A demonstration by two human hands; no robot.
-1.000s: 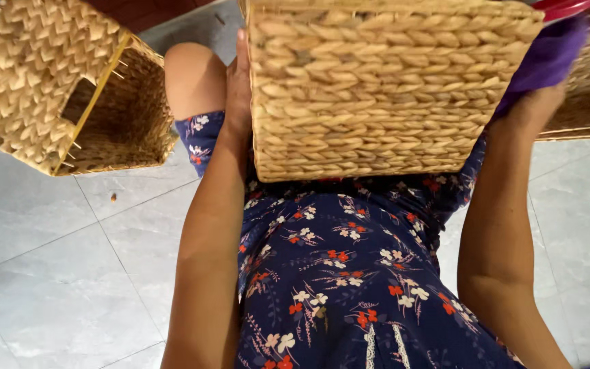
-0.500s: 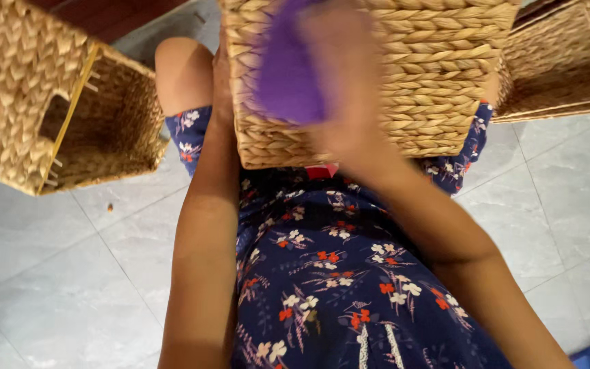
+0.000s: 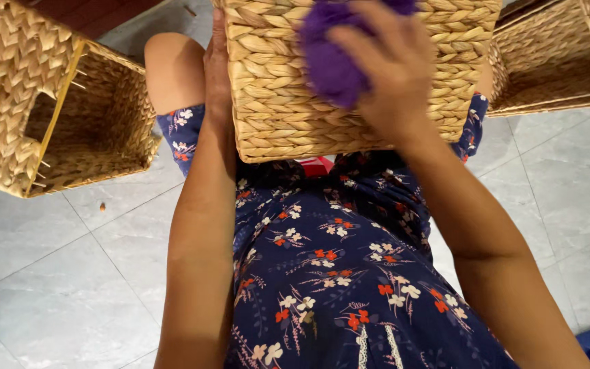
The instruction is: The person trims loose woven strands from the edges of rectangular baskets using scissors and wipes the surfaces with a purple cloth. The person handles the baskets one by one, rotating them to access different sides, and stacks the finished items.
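A woven basket [image 3: 308,102] rests on the person's lap, over a dark blue floral dress [image 3: 336,273], its broad woven side facing the camera and its long axis running left to right across the knees. The left hand [image 3: 217,68] lies flat against the basket's left wall, fingers straight and pointing away from the body. The right hand [image 3: 394,75] presses a purple cloth [image 3: 329,58] against the facing side, fingers spread and curled over it. A second basket [image 3: 29,109] lies tipped on the grey tile floor [image 3: 69,273] to the left, opening toward the lap; a third basket [image 3: 554,61] sits at right.
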